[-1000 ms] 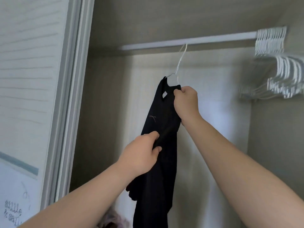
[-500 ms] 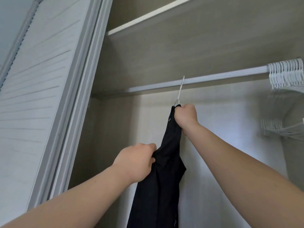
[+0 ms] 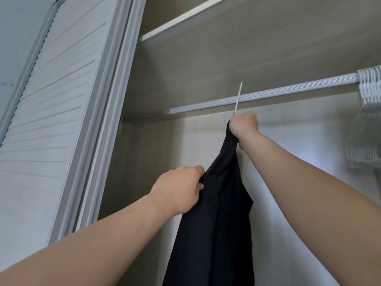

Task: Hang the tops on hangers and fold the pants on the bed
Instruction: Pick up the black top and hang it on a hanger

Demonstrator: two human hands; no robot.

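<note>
A black top hangs on a white hanger whose hook crosses the grey wardrobe rail. My right hand grips the top's collar and the hanger neck just below the rail. Lower and to the left, my left hand pinches a fold of the top's fabric at its side. The rest of the hanger is hidden inside the garment.
Several empty white hangers bunch at the rail's right end. A shelf runs above the rail. The slatted sliding door and its frame stand close on the left. The wardrobe's back wall lies behind the top.
My view has tilted upward and both hands have lifted the top toward the rail; the hanger hook now crosses the rail. Both hands keep their hold.
</note>
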